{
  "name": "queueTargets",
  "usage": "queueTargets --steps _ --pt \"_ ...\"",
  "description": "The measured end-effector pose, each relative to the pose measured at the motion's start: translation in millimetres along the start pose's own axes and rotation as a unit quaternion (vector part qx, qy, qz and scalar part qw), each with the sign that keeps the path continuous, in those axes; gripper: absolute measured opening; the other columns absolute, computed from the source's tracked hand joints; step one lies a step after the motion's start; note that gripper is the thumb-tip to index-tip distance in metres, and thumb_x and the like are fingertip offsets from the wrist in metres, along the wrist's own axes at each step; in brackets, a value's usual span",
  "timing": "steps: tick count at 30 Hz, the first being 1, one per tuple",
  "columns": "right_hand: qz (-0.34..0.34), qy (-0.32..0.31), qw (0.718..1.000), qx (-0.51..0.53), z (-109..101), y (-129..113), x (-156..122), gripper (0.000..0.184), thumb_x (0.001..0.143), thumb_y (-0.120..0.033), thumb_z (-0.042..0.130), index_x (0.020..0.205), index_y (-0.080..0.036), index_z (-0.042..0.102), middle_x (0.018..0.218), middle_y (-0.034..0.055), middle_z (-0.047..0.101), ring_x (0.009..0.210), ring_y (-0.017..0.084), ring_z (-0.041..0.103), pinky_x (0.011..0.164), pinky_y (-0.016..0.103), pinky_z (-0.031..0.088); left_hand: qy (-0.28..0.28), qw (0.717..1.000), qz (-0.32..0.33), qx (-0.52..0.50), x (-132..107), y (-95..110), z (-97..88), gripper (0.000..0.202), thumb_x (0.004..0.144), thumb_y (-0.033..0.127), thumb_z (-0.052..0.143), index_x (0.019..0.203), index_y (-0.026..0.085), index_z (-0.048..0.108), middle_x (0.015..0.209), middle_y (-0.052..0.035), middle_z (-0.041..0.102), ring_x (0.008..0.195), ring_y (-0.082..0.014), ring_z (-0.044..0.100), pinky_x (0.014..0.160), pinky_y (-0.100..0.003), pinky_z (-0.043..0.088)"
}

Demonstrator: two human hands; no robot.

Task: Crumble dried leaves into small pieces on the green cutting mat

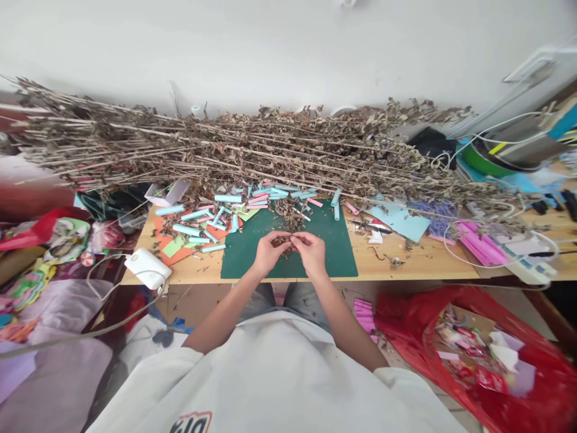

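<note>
Item: dried clump (285, 242), a small brown tuft of withered leaf and stem, held just above the near middle of the green cutting mat (333, 255).
- Handling, as judged: very light, brittle and crumbly, likely to shed flakes under pressure. Best taken at the firmer stem ends with fingertips only, not squeezed across the leafy part.
- Left hand (267, 252): fingers curled, tips pinched on the clump's left end.
- Right hand (311, 252): fingers curled, tips pinched on its right end. The two hands meet at the fingertips, thumbs uppermost.
- Mat: lies flat on the wooden surface (415, 261), with loose brown crumbs scattered at its far edge.
- Paper tubes (228, 198): many short rolls, pale blue and pink, strewn across the mat's far-left corner and the orange and green sheets beside it.
- Heap of dried stalks (225, 144): long, leafy, lying lengthwise along the back of the surface against the wall.
- Pale blue sheet (399, 219) and pink strips (480, 246): right of the mat.
- White power adapter (148, 267): at the left front corner, cable trailing down.
- Red plastic bag (406, 313): on the floor at right, holding paper scraps.
</note>
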State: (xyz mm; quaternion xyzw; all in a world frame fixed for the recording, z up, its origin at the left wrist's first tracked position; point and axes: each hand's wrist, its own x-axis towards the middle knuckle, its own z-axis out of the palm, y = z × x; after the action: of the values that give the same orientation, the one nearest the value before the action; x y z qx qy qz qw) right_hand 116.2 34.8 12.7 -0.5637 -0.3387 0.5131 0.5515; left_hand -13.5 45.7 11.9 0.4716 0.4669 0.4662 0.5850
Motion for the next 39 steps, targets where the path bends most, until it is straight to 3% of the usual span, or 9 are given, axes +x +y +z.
queueTargets --steps 7,15,23,28,33,36,39 --pt "-0.067 -0.086 0.985 -0.133 -14.0 -2.8 -0.1 0.024 0.071 -0.037 0.071 0.088 -0.02 0.074 0.082 0.0049 0.075 0.073 0.021 0.07 0.073 0.033 0.057 0.005 0.996 0.008 0.087 6.5 -0.9 -8.2 0.026 0.071 0.036 0.075 0.089 0.018 0.076 0.082 -0.0047 0.072 0.065 -0.0137 0.06 0.061 -0.025 0.047" --pt "-0.111 -0.131 0.96 -0.221 -21.6 -6.6 3.5 0.016 0.079 -0.033 0.062 0.082 -0.021 0.072 0.078 0.003 0.074 0.072 0.019 0.068 0.07 0.03 0.053 -0.049 0.992 -0.007 0.119 10.8 7.3 -14.6 0.025 0.068 0.037 0.076 0.082 0.017 0.074 0.06 0.0007 0.062 0.051 -0.0095 0.049 0.049 -0.021 0.037" --pt "-0.187 -0.14 0.92 -0.315 -16.9 -9.0 0.1 0.017 0.087 -0.029 0.047 0.08 -0.021 0.06 0.071 0.0007 0.062 0.063 0.015 0.054 0.065 0.027 0.043 -0.024 0.997 -0.077 -0.01 6.7 6.7 -8.1 0.029 0.065 0.037 0.079 0.081 0.015 0.071 0.066 -0.0009 0.064 0.058 -0.0096 0.054 0.056 -0.021 0.042" --pt "-0.126 -0.15 0.951 -0.24 -15.8 -2.8 3.1 0.019 0.086 -0.038 0.048 0.079 -0.022 0.053 0.066 -0.0022 0.056 0.061 0.015 0.051 0.063 0.027 0.043 0.025 0.996 -0.073 -0.044 6.3 4.9 3.3 0.031 0.062 0.037 0.081 0.079 0.014 0.069 0.065 0.0003 0.064 0.057 -0.0085 0.054 0.058 -0.022 0.044" --pt "0.023 -0.186 0.982 -0.012 -20.2 -2.9 3.0 0.03 0.077 -0.052 0.061 0.078 -0.023 0.052 0.068 -0.0022 0.057 0.064 0.014 0.056 0.061 0.027 0.048 -0.04 0.985 -0.12 -0.115 7.5 11.1 3.1 0.035 0.06 0.037 0.084 0.081 0.014 0.068 0.067 -0.0006 0.065 0.058 -0.0093 0.058 0.059 -0.023 0.046" --pt "0.054 -0.151 0.986 0.044 -24.4 -6.5 4.3 0.033 0.072 -0.053 0.067 0.077 -0.022 0.054 0.069 -0.0018 0.058 0.064 0.014 0.057 0.06 0.026 0.049 -0.069 0.974 -0.155 -0.15 7.5 13.7 -1.8 0.037 0.058 0.035 0.086 0.081 0.013 0.067 0.069 -0.0002 0.065 0.059 -0.0076 0.058 0.06 -0.021 0.046" --pt "0.012 -0.073 0.997 -0.017 -28.9 -4.8 9.1 0.03 0.069 -0.049 0.069 0.076 -0.021 0.06 0.067 -0.0005 0.062 0.064 0.015 0.059 0.062 0.027 0.05 -0.059 0.973 -0.159 -0.154 6.4 12.2 -3.2 0.036 0.058 0.033 0.087 0.081 0.013 0.068 0.069 0.0003 0.064 0.06 -0.0071 0.059 0.061 -0.02 0.047"
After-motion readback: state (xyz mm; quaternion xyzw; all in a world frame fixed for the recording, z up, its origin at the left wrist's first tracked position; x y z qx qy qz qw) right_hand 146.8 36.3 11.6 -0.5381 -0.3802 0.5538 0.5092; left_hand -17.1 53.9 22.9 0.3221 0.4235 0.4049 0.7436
